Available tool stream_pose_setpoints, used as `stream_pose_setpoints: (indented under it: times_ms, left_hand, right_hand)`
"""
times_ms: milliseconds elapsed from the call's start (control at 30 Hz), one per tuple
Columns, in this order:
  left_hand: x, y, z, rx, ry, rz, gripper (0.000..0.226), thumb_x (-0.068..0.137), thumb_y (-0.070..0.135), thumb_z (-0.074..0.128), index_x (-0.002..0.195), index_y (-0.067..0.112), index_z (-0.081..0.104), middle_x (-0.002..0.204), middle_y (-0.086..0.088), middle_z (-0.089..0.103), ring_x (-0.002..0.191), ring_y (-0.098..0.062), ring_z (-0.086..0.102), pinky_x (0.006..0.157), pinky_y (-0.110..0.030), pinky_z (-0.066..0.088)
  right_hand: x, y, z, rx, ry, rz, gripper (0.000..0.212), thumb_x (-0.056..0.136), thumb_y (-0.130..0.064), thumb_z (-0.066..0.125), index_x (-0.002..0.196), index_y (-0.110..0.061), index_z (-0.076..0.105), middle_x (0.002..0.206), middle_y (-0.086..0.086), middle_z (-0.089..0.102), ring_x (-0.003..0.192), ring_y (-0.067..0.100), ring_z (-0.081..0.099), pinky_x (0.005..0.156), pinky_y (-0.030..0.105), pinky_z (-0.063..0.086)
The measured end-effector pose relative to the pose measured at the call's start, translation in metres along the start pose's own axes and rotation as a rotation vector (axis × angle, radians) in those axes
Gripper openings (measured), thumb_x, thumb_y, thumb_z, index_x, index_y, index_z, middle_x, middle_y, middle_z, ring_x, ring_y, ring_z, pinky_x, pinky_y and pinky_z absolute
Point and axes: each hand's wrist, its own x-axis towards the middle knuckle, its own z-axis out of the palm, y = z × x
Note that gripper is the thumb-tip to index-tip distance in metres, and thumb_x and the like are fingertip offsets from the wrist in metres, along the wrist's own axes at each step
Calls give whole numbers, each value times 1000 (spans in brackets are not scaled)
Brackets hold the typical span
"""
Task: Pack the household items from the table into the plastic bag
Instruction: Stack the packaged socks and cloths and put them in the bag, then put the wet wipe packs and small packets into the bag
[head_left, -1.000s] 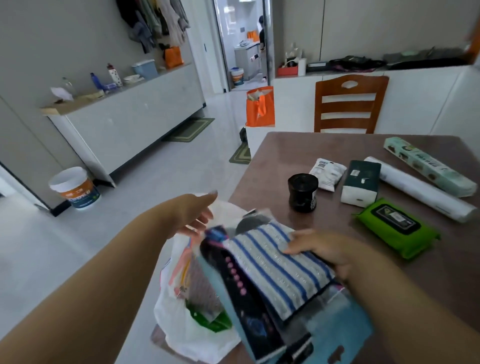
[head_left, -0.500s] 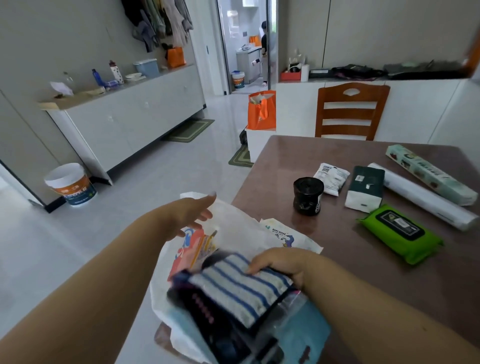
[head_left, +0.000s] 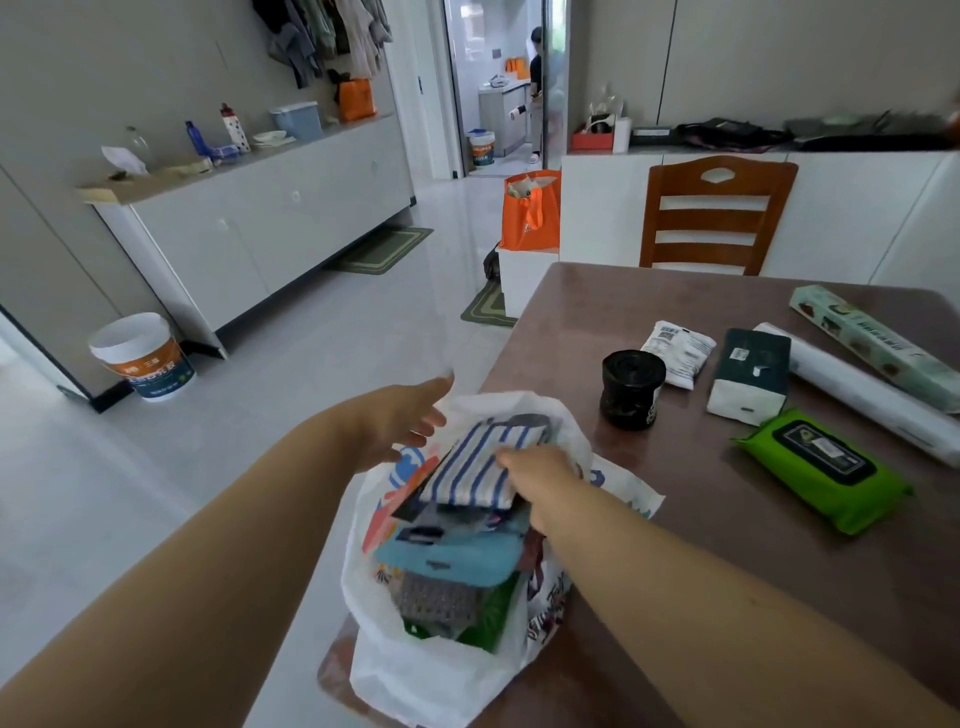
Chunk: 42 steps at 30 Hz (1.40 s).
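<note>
Table (head_left: 753, 571): six items lie at the far right, unpacked.
Plastic bag (head_left: 415, 670): near-left table corner, mouth open, nearly full.
Striped cloth pack (head_left: 478, 462): on top, inside the mouth.
Right hand (head_left: 540, 483): fingers clamped on the pack, pushing it in.
Left hand (head_left: 400, 421): fingers apart, at the bag's far-left rim.
Next: probably release, then reach right for the black roll (head_left: 631, 387).

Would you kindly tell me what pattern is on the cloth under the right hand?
Blue and white stripes on the cloth, clearest in the head view.
</note>
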Motion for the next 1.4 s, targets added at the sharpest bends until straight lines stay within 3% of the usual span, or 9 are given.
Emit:
stream_pose_setpoints:
  times_ms: [100, 233, 367, 500, 700, 833, 967, 1200, 1400]
  left_hand:
    - [5, -3, 6, -28, -13, 18, 79, 88, 68, 35, 131, 5, 54, 141, -12, 50, 131, -28, 45, 114, -44, 31]
    - [7, -14, 20, -19, -44, 9, 75, 90, 66, 33, 136, 8, 50, 141, -7, 50, 133, -26, 42, 112, -43, 29]
    - [10, -25, 31, -40, -52, 19, 67, 92, 61, 36, 134, 11, 53, 142, -5, 50, 134, -24, 40, 112, -46, 30]
    - [12, -23, 44, 44, -13, 40, 65, 92, 63, 36, 132, 15, 55, 147, -5, 47, 136, -24, 39, 113, -44, 31]
    - [19, -5, 62, 92, -6, 171, 48, 100, 45, 33, 129, 15, 57, 136, -4, 53, 118, -19, 46, 108, -33, 30]
    - [26, 11, 69, 32, 19, 211, 49, 99, 46, 32, 106, 9, 63, 110, -7, 63, 98, -21, 57, 89, -28, 36]
    - [30, 16, 70, 7, 38, 202, 52, 98, 48, 34, 113, 6, 61, 105, -4, 61, 83, -7, 55, 72, -20, 36]
    - [22, 15, 57, -5, 90, 234, 48, 100, 36, 41, 119, -3, 62, 119, -16, 66, 106, -26, 62, 86, -26, 47]
    - [27, 5, 53, 172, 199, 143, 54, 101, 41, 36, 125, -2, 58, 133, -22, 57, 117, -34, 54, 101, -37, 38]
  right_hand:
    - [-5, 5, 12, -257, -119, -16, 65, 91, -59, 42, 124, -6, 56, 121, 15, 61, 111, 33, 56, 100, 42, 45]
    - [-4, 0, -18, -653, 123, -250, 41, 93, -48, 44, 67, -16, 48, 66, 1, 48, 67, 23, 53, 61, 26, 43]
    - [5, -1, -48, -959, 518, -511, 53, 82, -45, 64, 120, -13, 47, 115, 7, 50, 108, 28, 50, 82, 34, 43]
    - [32, 5, -63, -569, 143, -355, 24, 89, -34, 60, 90, -10, 64, 81, 9, 60, 77, 25, 59, 61, 27, 39]
    - [53, 3, -102, 76, 182, -191, 29, 90, -34, 60, 66, -18, 56, 65, 4, 56, 60, 20, 53, 64, 31, 43]
    - [72, 10, -116, -172, 141, -130, 44, 94, -51, 40, 90, -13, 63, 95, 15, 66, 84, 28, 60, 73, 35, 51]
    - [82, 46, -119, -727, 64, -164, 76, 76, -45, 70, 138, -13, 40, 137, 8, 49, 121, 27, 51, 95, 37, 45]
    - [91, 58, -110, -716, 30, -155, 34, 77, -36, 72, 96, -12, 57, 92, 5, 60, 82, 21, 58, 71, 30, 48]
    - [92, 50, -148, -738, 298, -70, 37, 88, -39, 62, 107, -7, 69, 111, 13, 69, 103, 31, 64, 85, 32, 50]
